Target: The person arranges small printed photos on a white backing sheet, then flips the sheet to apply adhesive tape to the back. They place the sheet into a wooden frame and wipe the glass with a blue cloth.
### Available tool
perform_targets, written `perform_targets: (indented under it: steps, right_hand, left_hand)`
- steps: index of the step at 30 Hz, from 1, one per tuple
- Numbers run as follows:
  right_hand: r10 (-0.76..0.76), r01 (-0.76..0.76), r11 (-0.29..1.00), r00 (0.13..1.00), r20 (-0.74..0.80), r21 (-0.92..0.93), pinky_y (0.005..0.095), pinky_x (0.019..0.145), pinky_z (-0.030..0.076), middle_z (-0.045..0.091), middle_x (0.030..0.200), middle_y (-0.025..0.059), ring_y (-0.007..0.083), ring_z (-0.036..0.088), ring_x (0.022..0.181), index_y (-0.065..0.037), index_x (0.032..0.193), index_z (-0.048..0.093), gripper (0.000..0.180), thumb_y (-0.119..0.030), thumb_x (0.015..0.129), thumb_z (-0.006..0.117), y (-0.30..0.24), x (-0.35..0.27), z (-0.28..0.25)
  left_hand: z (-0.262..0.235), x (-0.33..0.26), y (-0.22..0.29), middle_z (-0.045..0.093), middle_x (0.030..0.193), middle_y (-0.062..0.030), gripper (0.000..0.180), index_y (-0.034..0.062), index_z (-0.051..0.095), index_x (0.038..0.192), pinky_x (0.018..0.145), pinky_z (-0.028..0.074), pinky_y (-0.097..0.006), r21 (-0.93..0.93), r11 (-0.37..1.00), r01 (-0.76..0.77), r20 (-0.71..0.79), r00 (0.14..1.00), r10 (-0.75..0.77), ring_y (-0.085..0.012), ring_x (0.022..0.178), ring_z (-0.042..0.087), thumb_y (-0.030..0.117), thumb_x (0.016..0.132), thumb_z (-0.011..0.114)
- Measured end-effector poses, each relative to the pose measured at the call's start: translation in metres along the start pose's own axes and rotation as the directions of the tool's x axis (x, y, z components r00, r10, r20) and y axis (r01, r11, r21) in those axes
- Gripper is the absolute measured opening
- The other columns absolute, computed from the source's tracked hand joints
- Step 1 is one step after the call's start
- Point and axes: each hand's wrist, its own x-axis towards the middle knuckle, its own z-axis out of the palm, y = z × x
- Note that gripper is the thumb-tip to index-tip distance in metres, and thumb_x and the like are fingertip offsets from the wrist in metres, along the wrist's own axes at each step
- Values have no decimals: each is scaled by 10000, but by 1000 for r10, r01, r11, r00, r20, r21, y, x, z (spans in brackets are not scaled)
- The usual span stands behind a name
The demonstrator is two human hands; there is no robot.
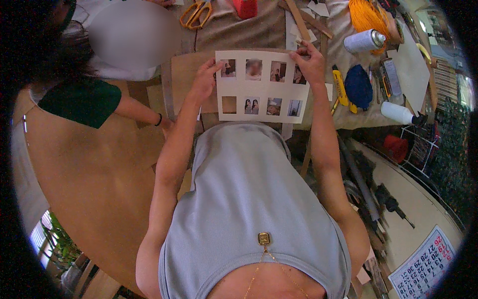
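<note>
A white photo mat board (261,88) with two rows of small windows is held up above the table edge, in front of my grey top. Photos show through most windows; the lower left window shows plain brown behind it. My left hand (204,80) pinches the board's left edge near the upper corner. At the upper right corner, my right hand (310,64) grips the board between thumb and fingers. Brown cardboard (191,67) lies on the table beyond my left hand.
Orange-handled scissors (196,14), orange cord (367,20), a spray can (364,41), a yellow cutter (339,84), dark blue cloth (358,85) and a white bottle (397,113) lie about the table. At left stands another person with a green sleeve (82,101).
</note>
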Motion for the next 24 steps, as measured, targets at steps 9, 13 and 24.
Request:
perform_targets:
  steps: [9, 13, 24]
  right_hand:
    - [4, -4, 1000, 1000, 3, -21, 352, 793, 507, 697, 869, 74, 190, 663, 816, -83, 1160, 632, 493, -248, 717, 775, 9, 0, 3]
    - [-212, 210, 916, 977, 34, -342, 327, 769, 512, 699, 896, 76, 191, 664, 830, -118, 1175, 620, 472, -229, 736, 755, -11, 3, 2]
    - [-182, 143, 983, 716, 673, 114, 349, 798, 508, 681, 1007, 103, 186, 629, 877, -219, 1348, 474, 633, -107, 774, 717, -71, 39, 91]
  left_hand:
    - [3, -11, 0, 660, 1007, -49, 279, 45, 602, 1114, 673, 546, -297, 38, 998, 52, -76, 996, -49, -132, 840, 645, 246, 921, 589]
    - [16, -20, 7, 661, 1014, -57, 319, 18, 583, 1137, 660, 543, -290, 28, 998, 49, -165, 985, -43, -132, 840, 645, 255, 924, 588]
    - [7, -17, -6, 655, 1006, -60, 310, -9, 580, 1119, 669, 552, -291, -94, 994, 51, -78, 995, -58, -151, 814, 653, 225, 917, 604]
